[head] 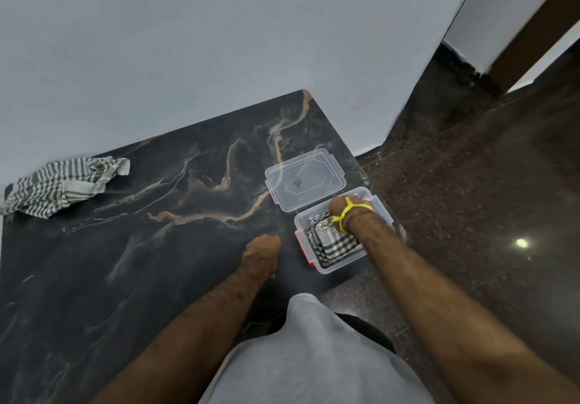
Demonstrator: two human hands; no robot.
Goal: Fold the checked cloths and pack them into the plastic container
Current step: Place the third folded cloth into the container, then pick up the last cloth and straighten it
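Two hands in view, both low over the dark marbled tabletop (157, 215). Right hand (346, 210) is down inside the clear plastic container (326, 268), on top of the folded checked cloth (332, 243) packed in it; fingers are hidden behind the wrist, so can't tell if they grip or just press. Yellow thread (348, 212) tied around the right wrist. Container sits at the right edge of the tabletop, red clips (300, 240) on its left side. Its clear lid (304, 179) lies flat on the tabletop just behind it, touching or nearly touching the container's far corner. Left hand (262, 253) is just left of the container, knuckles up, fingers pointing down toward the tabletop, holding nothing visible; how far curled can't be told from this angle. Second checked cloth (59, 187), unfolded and crumpled, lies at the far left of the tabletop against the pale wall (219, 42), well apart from the container. Dark speckled floor (470, 215) to the right. Grey shirt (307, 356) at bottom centre.
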